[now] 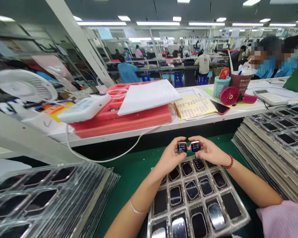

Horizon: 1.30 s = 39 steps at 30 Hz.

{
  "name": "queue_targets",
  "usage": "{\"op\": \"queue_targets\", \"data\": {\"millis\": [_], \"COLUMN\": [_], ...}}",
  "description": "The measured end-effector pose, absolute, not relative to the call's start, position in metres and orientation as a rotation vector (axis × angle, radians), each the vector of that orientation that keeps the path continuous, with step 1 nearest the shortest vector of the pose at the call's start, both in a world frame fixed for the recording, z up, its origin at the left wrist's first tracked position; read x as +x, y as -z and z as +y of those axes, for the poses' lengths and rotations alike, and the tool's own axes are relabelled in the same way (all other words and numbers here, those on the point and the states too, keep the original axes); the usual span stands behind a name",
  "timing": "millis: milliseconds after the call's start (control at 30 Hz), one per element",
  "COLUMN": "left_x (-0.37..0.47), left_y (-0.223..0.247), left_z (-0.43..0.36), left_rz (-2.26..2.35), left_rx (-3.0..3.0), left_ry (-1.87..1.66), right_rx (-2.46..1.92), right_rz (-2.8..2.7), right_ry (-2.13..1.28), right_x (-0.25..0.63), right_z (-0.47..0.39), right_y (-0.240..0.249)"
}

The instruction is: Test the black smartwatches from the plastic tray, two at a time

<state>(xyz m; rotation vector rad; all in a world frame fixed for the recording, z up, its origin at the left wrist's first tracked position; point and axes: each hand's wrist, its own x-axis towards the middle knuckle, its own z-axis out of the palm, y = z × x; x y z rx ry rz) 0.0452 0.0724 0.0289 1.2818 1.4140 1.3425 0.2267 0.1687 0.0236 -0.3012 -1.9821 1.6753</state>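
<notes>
My left hand (172, 155) pinches a smartwatch (182, 147) between thumb and fingers, its small screen lit. Beside it, my right hand (208, 150) grips a second smartwatch (195, 146), also with a lit screen. The two watches are held side by side, a small gap apart, above the far edge of a clear plastic tray (242, 216). Several strapless watch bodies lie in the tray's compartments, among them a watch with a lit screen (199, 164) just under my hands and a dark-screened watch (199, 224) nearer to me. Some compartments hold no watch.
Stacked trays of watches stand at the left (64, 198) and right (263, 148). On the shelf ahead lie red foam (124, 122), papers (149, 96), a phone (221, 107), a small pink fan (229, 96) and cups. A white cable (119, 159) hangs down. People sit farther back.
</notes>
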Motion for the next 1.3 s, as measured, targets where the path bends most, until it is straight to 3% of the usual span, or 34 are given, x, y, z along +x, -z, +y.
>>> {"op": "queue_targets", "data": {"millis": [633,1300], "left_x": [0.042,0.033], "left_y": [-0.032,-0.034], "left_z": [0.071,0.072], "left_rz": [1.224,1.229], "left_rx": [1.234,1.325], "left_ry": [-1.361,-1.382], "right_rx": [-0.502,-0.381], "right_rz": [-1.905,-1.964], "right_ry": [-1.682,-1.576], "right_x": [0.231,0.227], "right_z": [0.178,0.174], "right_y": [-0.014,-0.025]}}
